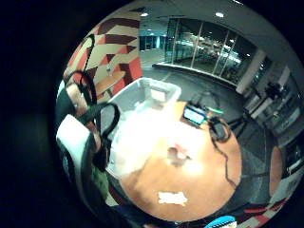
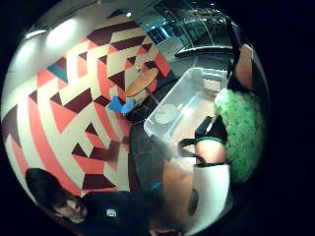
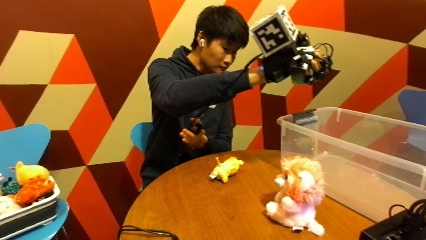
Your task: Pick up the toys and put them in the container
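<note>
My gloved right hand [image 3: 298, 64] is raised high, near the end wall of the clear plastic container [image 3: 346, 121], and its fingers curl round a green fuzzy toy [image 3: 301, 76]. In the thumb side palm view the green toy [image 2: 241, 132] sits against the palm, with the container [image 2: 170, 115] below. A yellow toy [image 3: 226, 169] lies on the round wooden table [image 3: 200, 210]. A pink and white lion plush [image 3: 296, 196] stands beside the container's near wall. In the little finger side palm view the lion [image 1: 178, 152] and the yellow toy [image 1: 172, 197] lie on the table beside the container [image 1: 142, 107].
A black device [image 3: 399, 227] with cables sits at the table's right front, and its lit screen [image 1: 194, 115] shows from above. A cable [image 3: 146, 231] lies at the front edge. A basket of toys [image 3: 26, 197] rests on a blue chair at left. The bare left hand [image 3: 193, 134] holds a small dark thing.
</note>
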`<action>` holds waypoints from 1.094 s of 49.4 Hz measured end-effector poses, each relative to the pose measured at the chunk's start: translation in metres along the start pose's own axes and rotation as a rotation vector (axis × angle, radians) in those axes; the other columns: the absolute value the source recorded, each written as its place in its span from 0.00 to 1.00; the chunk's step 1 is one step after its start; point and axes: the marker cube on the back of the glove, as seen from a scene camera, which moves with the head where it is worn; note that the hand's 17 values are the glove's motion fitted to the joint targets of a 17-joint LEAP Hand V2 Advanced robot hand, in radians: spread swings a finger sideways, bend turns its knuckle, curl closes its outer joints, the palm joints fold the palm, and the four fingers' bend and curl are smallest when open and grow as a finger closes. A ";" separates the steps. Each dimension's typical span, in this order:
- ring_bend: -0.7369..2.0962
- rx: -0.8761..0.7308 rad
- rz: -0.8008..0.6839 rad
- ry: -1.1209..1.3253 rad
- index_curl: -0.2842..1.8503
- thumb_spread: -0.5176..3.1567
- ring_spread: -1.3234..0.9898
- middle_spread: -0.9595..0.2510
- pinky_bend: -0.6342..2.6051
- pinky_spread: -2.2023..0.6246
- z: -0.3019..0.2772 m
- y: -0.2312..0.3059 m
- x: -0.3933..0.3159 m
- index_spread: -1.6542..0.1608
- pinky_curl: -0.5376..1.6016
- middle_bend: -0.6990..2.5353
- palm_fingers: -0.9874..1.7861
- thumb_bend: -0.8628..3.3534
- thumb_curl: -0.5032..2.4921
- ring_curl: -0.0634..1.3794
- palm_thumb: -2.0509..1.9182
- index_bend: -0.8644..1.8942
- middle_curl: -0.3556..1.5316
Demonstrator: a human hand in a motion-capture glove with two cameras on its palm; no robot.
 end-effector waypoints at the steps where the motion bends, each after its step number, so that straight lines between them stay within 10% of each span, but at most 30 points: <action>1: 0.71 -0.024 0.098 -0.042 0.32 0.29 0.43 0.67 0.57 0.64 0.008 -0.006 -0.009 0.83 0.50 0.49 0.68 0.25 0.41 0.43 0.68 0.48 0.48; 6: 0.70 -0.195 0.162 -0.023 0.31 0.36 0.43 0.68 0.58 0.64 0.056 -0.012 -0.024 0.82 0.50 0.44 0.59 0.24 0.40 0.42 0.66 0.41 0.46; 11: 0.55 -0.294 0.144 -0.014 0.33 0.42 0.49 0.74 0.55 0.71 0.081 -0.010 -0.023 0.80 0.50 0.36 0.27 0.20 0.36 0.37 0.59 0.44 0.42; 33: 0.43 -0.261 0.348 0.158 0.32 0.51 0.56 0.80 0.47 0.79 0.033 0.053 0.125 0.76 0.41 0.30 0.36 0.20 0.30 0.22 0.55 0.42 0.39; 54: 0.46 -0.566 0.365 0.357 0.31 0.51 0.58 0.82 0.56 0.79 0.164 0.098 0.205 0.73 0.44 0.23 0.41 0.23 0.31 0.23 0.63 0.37 0.33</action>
